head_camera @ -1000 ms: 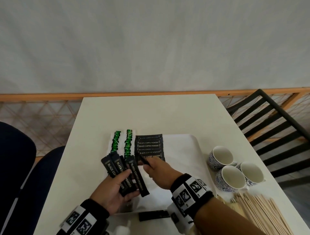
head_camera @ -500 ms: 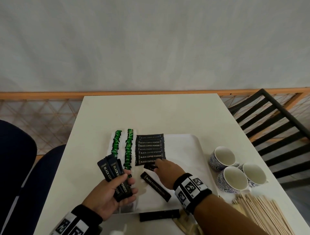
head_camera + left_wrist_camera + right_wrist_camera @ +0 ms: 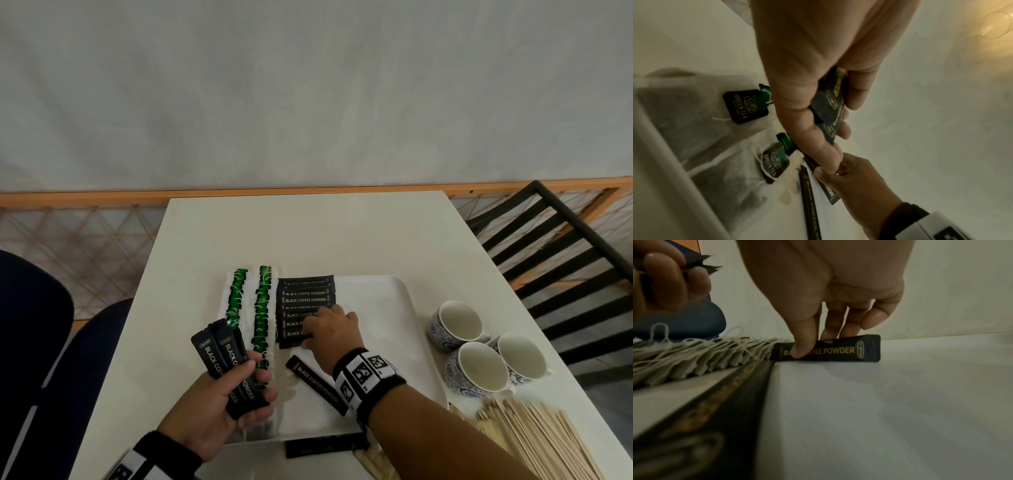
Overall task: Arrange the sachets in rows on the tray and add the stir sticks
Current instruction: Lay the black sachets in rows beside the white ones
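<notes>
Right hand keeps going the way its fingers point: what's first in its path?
The right hand already touches the nearest sachet of the black coffee row, so going on it meets that row first. Beyond lies bare table; depth is hard to judge.

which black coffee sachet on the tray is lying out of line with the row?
The loose coffee sachet, lying diagonally on the tray beside the right hand's wrist. The others lie straight in the stacked row or sit in the left hand.

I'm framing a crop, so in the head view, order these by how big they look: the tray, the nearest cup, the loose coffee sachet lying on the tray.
1. tray
2. nearest cup
3. loose coffee sachet, though its length looks about equal to the cup's width.
</notes>
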{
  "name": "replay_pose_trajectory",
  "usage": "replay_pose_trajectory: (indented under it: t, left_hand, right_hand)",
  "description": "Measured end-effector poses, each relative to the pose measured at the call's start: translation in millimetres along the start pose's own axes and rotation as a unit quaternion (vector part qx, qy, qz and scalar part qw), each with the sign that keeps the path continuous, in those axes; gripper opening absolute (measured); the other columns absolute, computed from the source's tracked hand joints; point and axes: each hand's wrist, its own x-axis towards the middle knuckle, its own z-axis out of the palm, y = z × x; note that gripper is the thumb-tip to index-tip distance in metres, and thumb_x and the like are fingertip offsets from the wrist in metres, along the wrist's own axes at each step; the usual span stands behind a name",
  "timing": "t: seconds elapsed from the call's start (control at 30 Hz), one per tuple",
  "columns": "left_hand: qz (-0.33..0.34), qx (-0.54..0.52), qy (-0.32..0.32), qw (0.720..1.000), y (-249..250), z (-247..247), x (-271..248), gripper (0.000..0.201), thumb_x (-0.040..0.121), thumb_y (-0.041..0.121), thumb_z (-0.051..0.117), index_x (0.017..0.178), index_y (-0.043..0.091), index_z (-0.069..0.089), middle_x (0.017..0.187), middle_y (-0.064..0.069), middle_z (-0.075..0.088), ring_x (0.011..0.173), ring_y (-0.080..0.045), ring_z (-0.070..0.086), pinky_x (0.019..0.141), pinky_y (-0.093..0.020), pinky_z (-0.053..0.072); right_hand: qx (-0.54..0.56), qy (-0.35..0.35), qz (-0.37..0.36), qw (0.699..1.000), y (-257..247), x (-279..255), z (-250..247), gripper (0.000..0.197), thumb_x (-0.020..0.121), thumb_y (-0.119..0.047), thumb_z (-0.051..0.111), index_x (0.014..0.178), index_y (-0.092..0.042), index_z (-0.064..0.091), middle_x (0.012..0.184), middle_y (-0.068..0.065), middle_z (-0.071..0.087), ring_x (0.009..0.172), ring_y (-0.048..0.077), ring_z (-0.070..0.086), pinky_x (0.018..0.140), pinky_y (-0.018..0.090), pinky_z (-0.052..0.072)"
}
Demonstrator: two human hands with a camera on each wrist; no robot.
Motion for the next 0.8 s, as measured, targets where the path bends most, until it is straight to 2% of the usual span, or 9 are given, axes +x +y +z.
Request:
replay_pose_trajectory:
  t: [0.27,0.6,0.8]
  left_hand:
    - [-0.005,-0.001,0.009,1.0,-0.6,-3.1,0.5,0.02,0.093,0.015,0.055,0.111,0.008,0.06,0.082,-0.016,0.066,0.078,-0.035,0.066,0.07,-0.046,0.057]
    - [-0.013,-0.026,0.019,0.999,0.3,0.4,-0.7,0.022,0.094,0.01,0.052,0.113,-0.001,0.057,0.084,-0.021,0.065,0.078,-0.04,0.068,0.06,-0.044,0.06]
    - [-0.011,-0.025,0.025,0.999,0.9,-0.8,-3.0,0.023,0.093,0.01,0.053,0.113,-0.001,0.057,0.08,-0.02,0.066,0.079,-0.042,0.068,0.063,-0.048,0.059]
  right_hand:
    - [0.009,0.013,0.014,1.0,1.3,3.2,2.1,0.025,0.091,-0.039,0.06,0.112,-0.027,0.057,0.11,-0.002,0.055,0.107,0.022,0.046,0.093,0.041,0.035]
    - [0.004,0.003,-0.002,1.0,-4.3,7.1,3.1,0.022,0.093,-0.038,0.057,0.111,-0.027,0.061,0.11,-0.001,0.058,0.108,0.023,0.049,0.093,0.042,0.033]
    - [0.01,0.025,0.003,1.0,-3.4,5.8,0.7,0.027,0.09,-0.039,0.06,0.115,-0.029,0.057,0.113,-0.003,0.055,0.109,0.022,0.045,0.093,0.042,0.033]
